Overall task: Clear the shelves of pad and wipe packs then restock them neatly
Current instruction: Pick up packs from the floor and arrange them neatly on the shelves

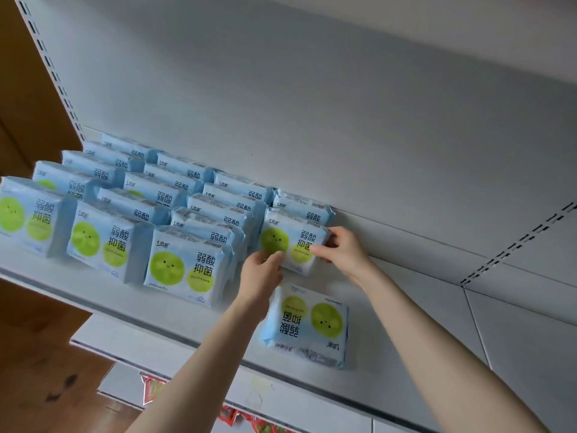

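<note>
We hold an upright pad pack [295, 242] just behind the flat-lying pack [307, 326]: our left hand [261, 273] pinches its lower corner, our right hand [345, 250] clasps its side.

On the shelf [93, 285], against the back panel [281, 104], rows of packs [134, 214] at left, an upright pack [293, 242] right of them gripped between left hand [260, 276] and right hand [343, 248], a flat pack [307, 323] just before it.
</note>
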Available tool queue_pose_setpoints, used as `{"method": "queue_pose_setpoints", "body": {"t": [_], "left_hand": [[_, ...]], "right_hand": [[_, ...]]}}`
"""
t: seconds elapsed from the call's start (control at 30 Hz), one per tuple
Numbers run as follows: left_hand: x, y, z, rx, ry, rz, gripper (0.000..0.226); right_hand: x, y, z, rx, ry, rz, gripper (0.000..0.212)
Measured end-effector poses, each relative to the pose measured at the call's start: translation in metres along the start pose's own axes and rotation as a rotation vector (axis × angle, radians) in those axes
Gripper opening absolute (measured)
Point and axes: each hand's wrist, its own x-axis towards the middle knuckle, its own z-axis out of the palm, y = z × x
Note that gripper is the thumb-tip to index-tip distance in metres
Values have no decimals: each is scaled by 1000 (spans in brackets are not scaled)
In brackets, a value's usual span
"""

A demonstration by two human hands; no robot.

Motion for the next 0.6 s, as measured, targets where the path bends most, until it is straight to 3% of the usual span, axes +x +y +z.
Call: {"method": "queue_pose_setpoints", "body": {"t": [0.23,0.43,0.6], "left_hand": [[19,-1,-4,97,-48,17,16],[18,1,-2,137,-92,19,23],[-2,2,-6,337,-113,109,31]], "right_hand": [[13,14,12,49,164,10,15],[13,14,12,33,198,46,23],[-25,15,-4,-27,214,135,36]]}}
